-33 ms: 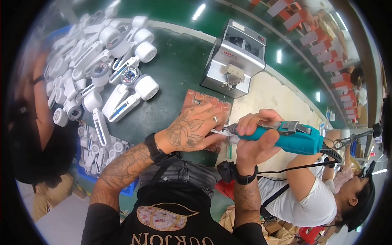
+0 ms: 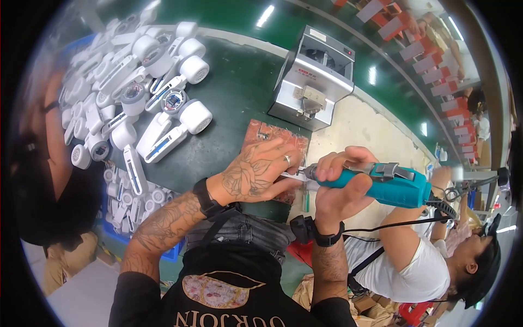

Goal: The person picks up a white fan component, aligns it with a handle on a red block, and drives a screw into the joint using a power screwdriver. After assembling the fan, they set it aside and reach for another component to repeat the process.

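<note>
My right hand grips a teal electric screwdriver lying almost level, its metal nose pointing left. That nose meets a small white plastic part between my hands. Fingers bent, my left hand holds this part down; the hand covers most of it, and the bit's contact point is hidden. Under both lies a worn red board on the table. A black cord trails from the driver's back end.
White handheld-fan-like units are heaped at the left, with more in a blue crate below. A silver-grey machine stands beyond the board. One co-worker sits close at my right; another person's arm shows at the left.
The screwdriver's back end has dipped very slightly. At the right, the co-worker's arm has shifted a little. My left hand and the white part have kept their place.
</note>
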A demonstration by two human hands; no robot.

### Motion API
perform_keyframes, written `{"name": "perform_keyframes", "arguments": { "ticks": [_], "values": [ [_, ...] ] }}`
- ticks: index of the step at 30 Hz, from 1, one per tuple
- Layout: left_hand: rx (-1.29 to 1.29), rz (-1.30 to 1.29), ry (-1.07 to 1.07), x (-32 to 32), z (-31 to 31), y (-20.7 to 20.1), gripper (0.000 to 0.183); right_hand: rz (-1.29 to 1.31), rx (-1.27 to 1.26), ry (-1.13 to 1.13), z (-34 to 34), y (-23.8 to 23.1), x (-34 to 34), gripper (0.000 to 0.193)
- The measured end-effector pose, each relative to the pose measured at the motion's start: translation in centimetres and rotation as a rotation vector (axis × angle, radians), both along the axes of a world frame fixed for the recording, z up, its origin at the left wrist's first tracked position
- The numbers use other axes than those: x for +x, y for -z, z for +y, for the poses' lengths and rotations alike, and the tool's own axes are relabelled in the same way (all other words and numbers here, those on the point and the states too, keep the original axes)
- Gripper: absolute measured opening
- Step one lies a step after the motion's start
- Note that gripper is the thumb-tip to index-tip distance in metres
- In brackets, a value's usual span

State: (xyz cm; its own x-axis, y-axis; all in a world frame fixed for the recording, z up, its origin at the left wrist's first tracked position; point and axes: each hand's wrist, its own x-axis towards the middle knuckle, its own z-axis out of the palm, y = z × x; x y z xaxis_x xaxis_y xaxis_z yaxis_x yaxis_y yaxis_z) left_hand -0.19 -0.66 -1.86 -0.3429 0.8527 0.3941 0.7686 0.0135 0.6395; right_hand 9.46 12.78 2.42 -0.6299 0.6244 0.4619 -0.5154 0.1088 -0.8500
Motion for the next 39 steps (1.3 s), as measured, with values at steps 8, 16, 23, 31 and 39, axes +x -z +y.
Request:
{"name": "perform_keyframes", "arguments": {
  "ticks": [8, 16, 23, 31, 39],
  "values": [
    [0.007, 0.024, -0.028, 0.1, 0.6, 0.2, 0.032, 0.03, -0.069, -0.048, -0.1, 0.0, 0.3, 0.067],
    [-0.036, 0.034, -0.07, -1.8, 0.6, -0.2, 0.034, 0.007, 0.04, -0.053, 1.7, -2.8, -2.0, 0.062],
    [-0.023, 0.148, -0.054, -1.5, 0.0, 1.1, 0.043, -0.159, 0.153, 0.075, 3.4, -3.7, -9.0, 0.043],
    [-0.038, 0.155, -0.089, -1.2, 0.4, 0.8, 0.045, -0.08, 0.111, -0.011, 4.0, -0.9, -10.9, 0.032],
    [-0.083, 0.139, -0.101, -1.6, 0.2, 1.5, 0.045, -0.188, -0.001, 0.021, 2.0, -3.1, -5.3, 0.039]
  ]
}}
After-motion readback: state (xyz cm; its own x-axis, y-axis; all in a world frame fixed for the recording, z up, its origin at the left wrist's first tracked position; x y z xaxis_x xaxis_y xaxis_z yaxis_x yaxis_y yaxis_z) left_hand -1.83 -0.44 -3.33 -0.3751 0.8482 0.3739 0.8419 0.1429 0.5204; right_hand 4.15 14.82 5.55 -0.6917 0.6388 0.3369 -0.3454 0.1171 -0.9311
